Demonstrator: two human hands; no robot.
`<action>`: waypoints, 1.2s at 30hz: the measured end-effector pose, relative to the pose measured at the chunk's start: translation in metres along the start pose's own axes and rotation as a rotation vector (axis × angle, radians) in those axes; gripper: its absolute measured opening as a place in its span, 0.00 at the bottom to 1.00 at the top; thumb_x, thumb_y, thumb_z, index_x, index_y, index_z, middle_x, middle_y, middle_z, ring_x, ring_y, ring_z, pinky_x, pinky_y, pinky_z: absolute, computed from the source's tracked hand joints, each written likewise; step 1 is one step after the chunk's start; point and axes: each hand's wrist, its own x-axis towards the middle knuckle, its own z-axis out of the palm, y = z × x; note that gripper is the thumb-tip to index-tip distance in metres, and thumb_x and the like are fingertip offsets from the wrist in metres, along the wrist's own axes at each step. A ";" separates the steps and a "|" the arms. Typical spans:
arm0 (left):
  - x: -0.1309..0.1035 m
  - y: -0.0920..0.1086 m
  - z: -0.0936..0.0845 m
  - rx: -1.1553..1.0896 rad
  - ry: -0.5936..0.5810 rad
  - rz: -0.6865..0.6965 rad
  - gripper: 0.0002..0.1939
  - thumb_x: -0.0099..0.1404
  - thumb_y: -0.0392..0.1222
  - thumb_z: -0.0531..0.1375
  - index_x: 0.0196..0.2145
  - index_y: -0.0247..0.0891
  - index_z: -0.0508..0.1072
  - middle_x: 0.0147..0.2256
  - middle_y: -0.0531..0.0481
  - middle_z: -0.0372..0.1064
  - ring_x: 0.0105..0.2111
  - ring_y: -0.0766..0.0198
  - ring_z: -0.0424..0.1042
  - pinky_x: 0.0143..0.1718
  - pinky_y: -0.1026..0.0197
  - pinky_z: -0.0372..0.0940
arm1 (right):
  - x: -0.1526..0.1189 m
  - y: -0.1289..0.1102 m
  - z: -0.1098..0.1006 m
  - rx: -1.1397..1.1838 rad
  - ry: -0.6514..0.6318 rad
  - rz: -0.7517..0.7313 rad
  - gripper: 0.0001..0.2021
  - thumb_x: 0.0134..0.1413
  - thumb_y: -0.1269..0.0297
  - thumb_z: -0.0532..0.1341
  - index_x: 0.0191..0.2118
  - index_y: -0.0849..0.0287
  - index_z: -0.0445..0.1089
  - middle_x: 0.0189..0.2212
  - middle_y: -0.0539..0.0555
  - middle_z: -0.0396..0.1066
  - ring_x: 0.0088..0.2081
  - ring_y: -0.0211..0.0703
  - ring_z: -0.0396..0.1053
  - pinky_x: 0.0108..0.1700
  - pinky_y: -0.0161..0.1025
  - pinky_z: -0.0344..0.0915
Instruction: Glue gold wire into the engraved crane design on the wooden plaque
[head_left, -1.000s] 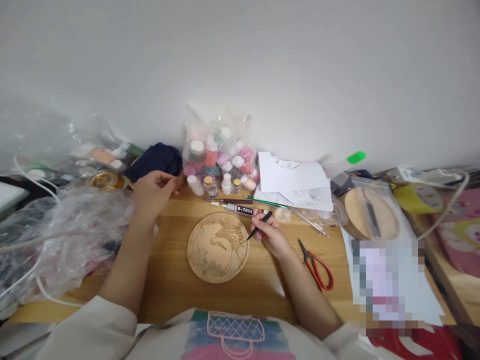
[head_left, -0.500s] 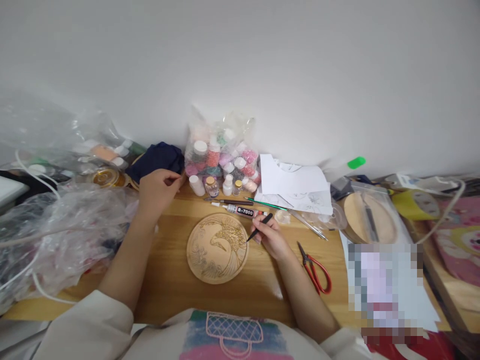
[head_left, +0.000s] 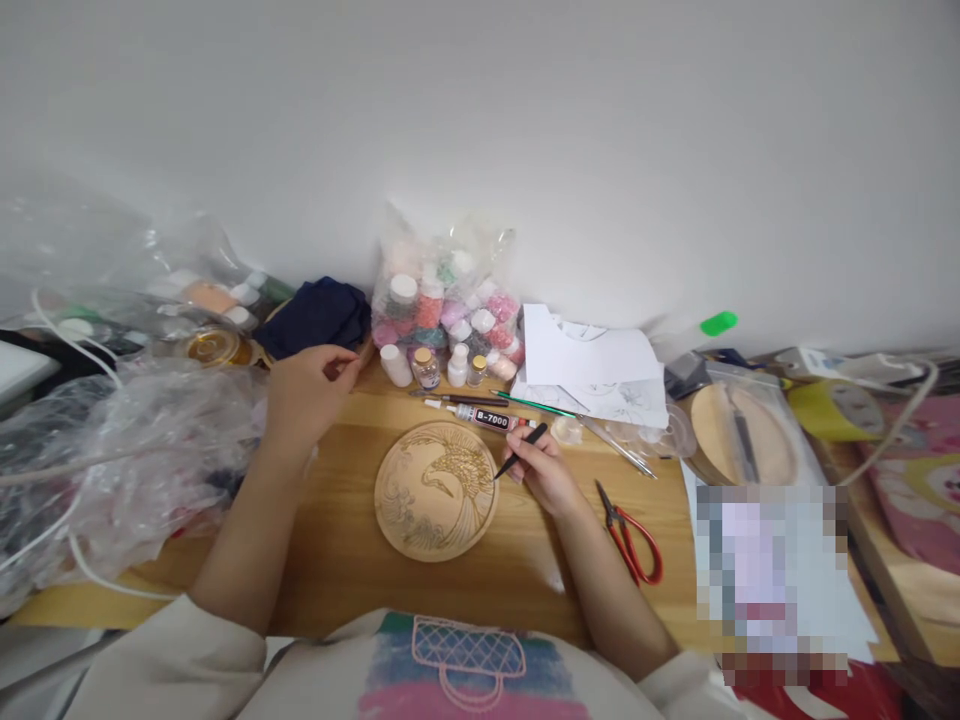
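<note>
A round wooden disc (head_left: 409, 480) lies flat on the table in front of me, bearing a crane-like bird and wave design with gold lines. My right hand (head_left: 546, 472) is closed round black tweezers (head_left: 509, 465); their tip points down at the disc's right edge, whether touching I cannot tell. Beyond the disc to the left, my left hand (head_left: 309, 385) hovers near a dark blue cloth (head_left: 319, 315), thumb and fingertips pinched together. Anything between those fingertips is too small to make out. A B-7000 glue tube (head_left: 491, 418) rests just behind the disc.
Several small bottles (head_left: 426, 370) stand before bags of coloured jars (head_left: 450, 300). Paper sheets (head_left: 592, 360) lie behind my right hand. Red-handled pliers (head_left: 637, 545) rest right of my forearm. Crumpled plastic bags (head_left: 150, 460) and white cables crowd the left side.
My left hand has drawn back slightly toward me and to the left, fingers still pinched. My right hand and the tweezers stay almost in place. The view has shifted a little.
</note>
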 end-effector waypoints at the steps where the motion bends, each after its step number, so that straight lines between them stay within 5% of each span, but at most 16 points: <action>1: -0.005 -0.004 0.001 0.008 -0.014 0.002 0.12 0.60 0.46 0.56 0.36 0.41 0.77 0.30 0.52 0.76 0.32 0.60 0.73 0.41 0.60 0.65 | 0.000 0.000 0.000 0.003 0.002 0.003 0.22 0.37 0.46 0.72 0.20 0.59 0.67 0.15 0.45 0.62 0.14 0.27 0.51 0.17 0.31 0.45; 6: -0.029 -0.022 0.015 0.033 -0.084 -0.011 0.10 0.60 0.46 0.56 0.34 0.43 0.76 0.29 0.52 0.76 0.30 0.60 0.74 0.37 0.60 0.65 | -0.001 0.002 -0.001 0.012 -0.012 0.010 0.21 0.38 0.47 0.72 0.21 0.59 0.67 0.15 0.45 0.62 0.15 0.27 0.51 0.17 0.31 0.46; 11: -0.030 -0.028 0.027 0.026 -0.006 0.019 0.11 0.62 0.43 0.53 0.36 0.43 0.75 0.36 0.49 0.77 0.33 0.60 0.75 0.39 0.59 0.67 | 0.000 0.003 -0.001 0.010 -0.029 -0.022 0.21 0.40 0.47 0.71 0.21 0.59 0.66 0.15 0.44 0.61 0.14 0.27 0.49 0.17 0.31 0.44; 21: -0.025 -0.019 0.011 0.033 -0.005 0.094 0.15 0.59 0.34 0.53 0.41 0.38 0.76 0.47 0.41 0.74 0.46 0.53 0.74 0.48 0.53 0.66 | 0.001 0.003 0.002 0.007 -0.061 -0.072 0.21 0.37 0.47 0.72 0.20 0.59 0.67 0.13 0.44 0.59 0.14 0.27 0.50 0.17 0.30 0.44; 28: -0.065 0.005 0.019 -0.139 -0.099 0.203 0.13 0.63 0.42 0.54 0.41 0.40 0.76 0.41 0.46 0.75 0.31 0.60 0.73 0.41 0.54 0.68 | 0.002 0.004 0.006 0.044 -0.077 -0.121 0.20 0.36 0.48 0.72 0.20 0.59 0.67 0.11 0.44 0.58 0.14 0.29 0.52 0.17 0.31 0.47; 36: -0.102 0.049 0.047 -0.355 -0.395 0.363 0.16 0.57 0.38 0.62 0.44 0.37 0.76 0.46 0.45 0.74 0.31 0.63 0.72 0.37 0.59 0.68 | 0.000 0.000 0.005 0.086 -0.114 -0.180 0.15 0.38 0.53 0.70 0.25 0.57 0.69 0.15 0.45 0.63 0.17 0.31 0.57 0.19 0.30 0.51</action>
